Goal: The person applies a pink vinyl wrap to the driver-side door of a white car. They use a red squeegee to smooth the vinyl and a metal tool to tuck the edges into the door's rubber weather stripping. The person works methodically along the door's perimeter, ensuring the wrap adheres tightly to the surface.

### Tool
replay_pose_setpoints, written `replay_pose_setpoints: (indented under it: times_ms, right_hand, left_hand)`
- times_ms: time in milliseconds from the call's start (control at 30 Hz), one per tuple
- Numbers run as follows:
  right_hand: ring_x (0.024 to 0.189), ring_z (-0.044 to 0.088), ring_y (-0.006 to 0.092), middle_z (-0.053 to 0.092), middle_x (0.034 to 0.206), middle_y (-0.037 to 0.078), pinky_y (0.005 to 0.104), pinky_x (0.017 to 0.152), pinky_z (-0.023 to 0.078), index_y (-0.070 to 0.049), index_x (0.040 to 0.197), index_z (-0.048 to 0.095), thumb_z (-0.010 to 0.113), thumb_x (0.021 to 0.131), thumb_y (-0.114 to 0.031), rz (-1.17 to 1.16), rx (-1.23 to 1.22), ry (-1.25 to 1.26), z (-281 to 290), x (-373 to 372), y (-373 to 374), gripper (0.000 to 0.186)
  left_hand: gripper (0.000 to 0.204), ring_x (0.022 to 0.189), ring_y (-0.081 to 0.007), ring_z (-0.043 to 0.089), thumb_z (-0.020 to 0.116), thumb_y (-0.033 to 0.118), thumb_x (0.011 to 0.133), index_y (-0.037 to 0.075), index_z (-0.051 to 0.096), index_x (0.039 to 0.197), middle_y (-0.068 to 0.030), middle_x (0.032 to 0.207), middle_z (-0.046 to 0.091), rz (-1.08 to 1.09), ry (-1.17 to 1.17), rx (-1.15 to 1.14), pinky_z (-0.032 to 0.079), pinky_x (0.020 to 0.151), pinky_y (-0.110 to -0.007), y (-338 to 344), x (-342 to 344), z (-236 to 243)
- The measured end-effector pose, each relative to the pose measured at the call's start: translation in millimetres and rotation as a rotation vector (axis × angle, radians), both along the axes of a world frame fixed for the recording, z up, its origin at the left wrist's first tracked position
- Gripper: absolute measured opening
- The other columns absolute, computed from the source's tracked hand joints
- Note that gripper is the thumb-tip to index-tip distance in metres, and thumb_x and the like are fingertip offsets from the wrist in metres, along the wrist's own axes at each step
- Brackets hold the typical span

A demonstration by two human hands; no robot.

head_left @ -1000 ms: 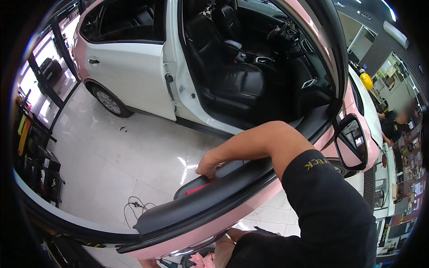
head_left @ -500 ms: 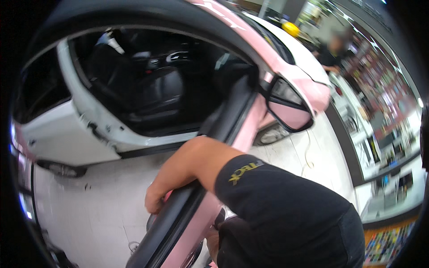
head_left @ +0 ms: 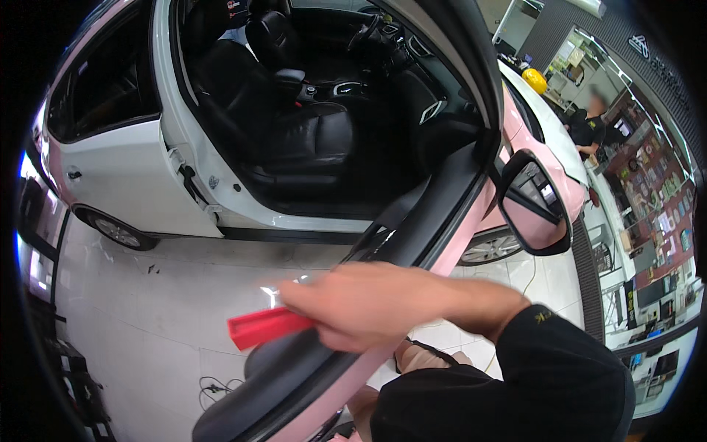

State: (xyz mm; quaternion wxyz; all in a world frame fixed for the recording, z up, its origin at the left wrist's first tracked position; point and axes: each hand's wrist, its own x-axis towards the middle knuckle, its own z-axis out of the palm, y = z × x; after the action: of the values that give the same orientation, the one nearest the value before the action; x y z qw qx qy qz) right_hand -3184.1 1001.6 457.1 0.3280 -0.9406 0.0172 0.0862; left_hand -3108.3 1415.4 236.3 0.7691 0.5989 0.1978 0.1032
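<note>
My right hand (head_left: pixel 368 298) is blurred by motion, its fingers closed round a red squeegee (head_left: pixel 269 326), a flat plastic blade with a groove along it. The hand is over the window sill of an open front car door (head_left: pixel 434 214), which has black inner trim and a pink outer side; whether it touches the sill I cannot tell. My left hand does not show. Some bare skin (head_left: pixel 362 405) shows low behind the door, but I cannot tell whether it is an arm or a leg.
The white car body (head_left: pixel 118 169) with its black front seat (head_left: pixel 309 140) lies beyond the door. A pink-backed side mirror (head_left: pixel 534 202) juts out at the right. A thin cable (head_left: pixel 213 387) lies on the tiled floor. Another person (head_left: pixel 588 129) stands near the front of the car.
My right hand has risen from the inner side of the door to above the sill, bringing the red squeegee into plain sight. My view has shifted, showing more of the car's interior.
</note>
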Motion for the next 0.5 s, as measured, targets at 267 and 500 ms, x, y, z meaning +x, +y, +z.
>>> replay_pose_setpoints:
  times_ms: [267, 500]
  right_hand:
    - [0.075, 0.048, 0.0205, 0.046, 0.081, 0.007, 0.0361, 0.069, 0.041, -0.004, 0.094, 0.042, 0.065, 0.08, -0.008, 0.04, 0.738, 0.339, -145.0, -273.0, -67.7, 0.028]
    - [0.057, 0.058, 0.0168, 0.062, 0.071, 0.01, 0.0342, 0.047, 0.046, 0.001, 0.092, 0.061, 0.059, 0.081, -0.016, -1.118, 0.381, 0.514, -172.4, -547.1, -345.9, 0.02]
  left_hand:
    - [0.054, 0.124, -0.0321, 0.052, 0.045, 0.034, 0.099, -0.006, 0.053, 0.134, -0.021, 0.141, 0.051, 0.115, -0.271, 0.141, 0.038, 0.109, -0.046, 26.8, -44.2, -47.0]
    - [0.055, 0.124, -0.0309, 0.051, 0.042, 0.038, 0.101, -0.006, 0.053, 0.133, -0.02, 0.142, 0.048, 0.204, -0.288, 0.607, 0.039, 0.105, -0.043, -35.3, -43.1, -63.6]
